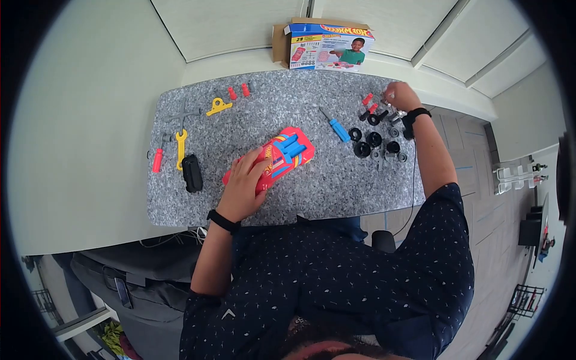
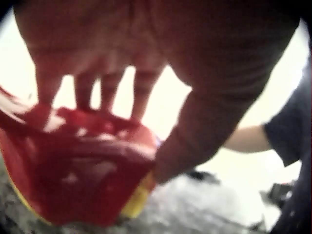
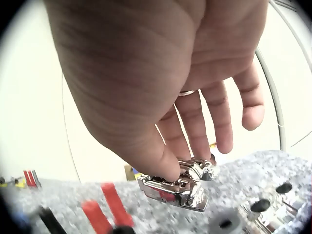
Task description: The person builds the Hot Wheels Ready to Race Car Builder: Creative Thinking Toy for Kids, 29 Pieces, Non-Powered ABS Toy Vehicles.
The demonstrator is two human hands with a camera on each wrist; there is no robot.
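My left hand [image 1: 243, 183] grips the rear of a red toy car [image 1: 292, 150] with blue and yellow trim, fingers over its top and thumb along its side. The left wrist view shows the car body [image 2: 83, 185] dark and blurred below the fingers. At the table's far right corner, my right hand [image 1: 403, 97] pinches a shiny chrome toy engine piece [image 3: 170, 191] between thumb and fingertips, close over the tabletop. Red pegs [image 3: 100, 214] stand beside it, and other chrome parts [image 3: 273, 209] lie to its right in the right wrist view.
Black wheels [image 1: 374, 140] and grey parts lie right. A blue screwdriver [image 1: 339, 129] is beside them. On the left are a yellow wrench [image 1: 181, 149], a black case [image 1: 192, 174], a yellow piece [image 1: 218, 107] and red pegs [image 1: 233, 93]. A Hot Wheels box [image 1: 330, 48] stands behind.
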